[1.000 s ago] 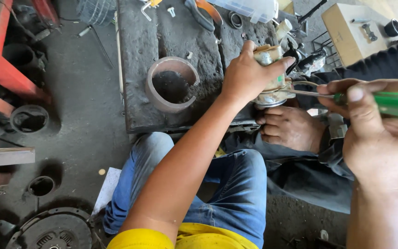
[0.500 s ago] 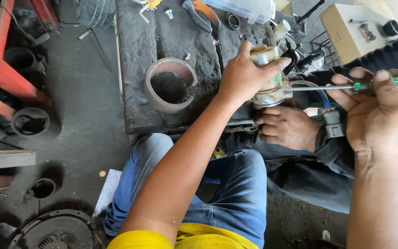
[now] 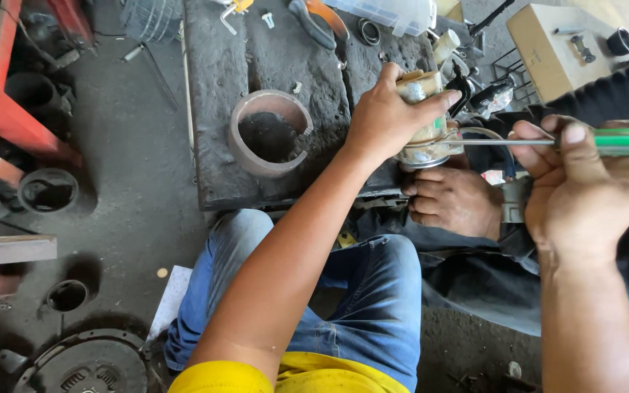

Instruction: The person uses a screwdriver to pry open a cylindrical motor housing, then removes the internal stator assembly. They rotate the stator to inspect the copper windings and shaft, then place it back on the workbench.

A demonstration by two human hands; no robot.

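Two hands: left hand (image 3: 387,120) grasps one metal cylinder (image 3: 422,116); right hand (image 3: 584,189) clenches one green screwdriver (image 3: 547,141).

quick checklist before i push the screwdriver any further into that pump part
1. Left hand wrapped firmly around the cylindrical metal part: ok.
2. Right hand closed on the green screwdriver: ok.
3. Screwdriver shaft level and pointed at the base of the part: ok.
4. Tip seated in a slot or clip: cannot tell, it is hidden at the part.
5. Other person's hand out of the tip's line: not ok, it sits just below the part.
6. Part braced against the dark work slab: cannot tell.
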